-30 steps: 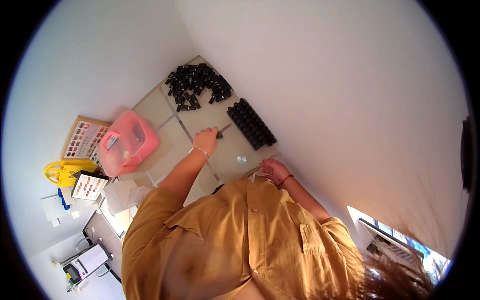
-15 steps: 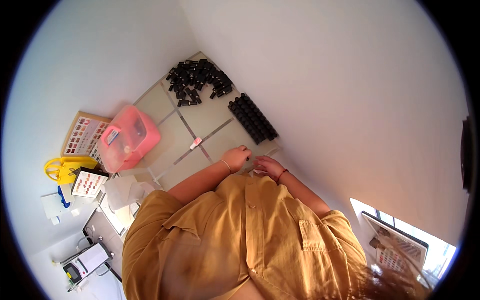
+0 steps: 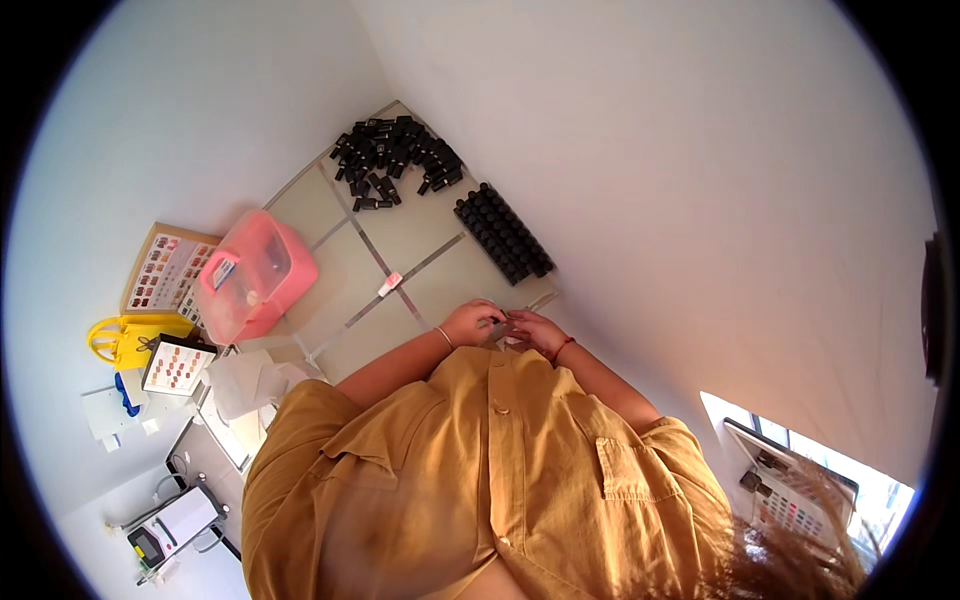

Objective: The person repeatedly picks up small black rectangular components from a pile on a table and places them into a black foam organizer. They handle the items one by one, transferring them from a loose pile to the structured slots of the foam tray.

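My left hand [image 3: 474,323] and my right hand [image 3: 537,332] meet close to my body at the near edge of the table [image 3: 335,275]. The left fingers are bent and pinched around something small and dark, too small to name. My right fingers are curled and touch the left fingertips; whatever they grip is mostly hidden. Beneath the right hand a small pale piece [image 3: 511,343] shows in part. Beyond my hands stands a tight block of black bottles in rows [image 3: 502,235]. Farther off lies a loose heap of small black bottles [image 3: 395,150].
A small white-and-pink item [image 3: 390,284] lies mid-table. At the left stand a pink clear-lidded case [image 3: 262,280], colour chart boards [image 3: 168,268], a yellow bag [image 3: 140,340] and a white plastic bag [image 3: 245,385]. Walls [image 3: 640,170] border the table's far corner.
My left hand has come down and in, and its fingers now meet those of my right hand. The bottles and the case stay where they were; the view has shifted slightly.
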The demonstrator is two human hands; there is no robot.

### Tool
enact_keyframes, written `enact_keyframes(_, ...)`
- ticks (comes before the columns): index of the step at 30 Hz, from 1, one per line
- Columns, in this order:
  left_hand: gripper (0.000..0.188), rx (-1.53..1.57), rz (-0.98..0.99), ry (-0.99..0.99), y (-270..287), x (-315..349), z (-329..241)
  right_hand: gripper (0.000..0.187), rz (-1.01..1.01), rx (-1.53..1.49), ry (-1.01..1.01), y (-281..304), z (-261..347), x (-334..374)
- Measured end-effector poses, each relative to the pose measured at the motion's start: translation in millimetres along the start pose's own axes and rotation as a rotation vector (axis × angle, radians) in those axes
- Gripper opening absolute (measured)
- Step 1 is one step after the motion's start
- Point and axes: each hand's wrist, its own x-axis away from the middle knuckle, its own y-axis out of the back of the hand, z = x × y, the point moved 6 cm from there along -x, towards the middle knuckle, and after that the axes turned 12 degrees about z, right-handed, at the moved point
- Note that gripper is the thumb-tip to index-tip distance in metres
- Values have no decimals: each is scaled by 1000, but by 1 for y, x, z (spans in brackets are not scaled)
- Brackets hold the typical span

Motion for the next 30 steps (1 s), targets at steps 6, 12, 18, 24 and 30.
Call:
enact_keyframes(6,31,363,-95,178,-8,3,32,46,4,34,-8,3,1,2)
enact_keyframes(12,23,443,-103,638,-9,14,70,47,-10,37,-3,10,-4,2)
enact_keyframes(18,17,853,-45,552,-30,3,87,54,20,-21,-5,8,-7,-4)
enact_keyframes(24,15,859,61,587,-27,-26,44,64,-107,-125,111,11,14,11)
enact_keyframes(30,20,965,189,445,-32,-49,21,63,-148,-166,226,19,30,12)
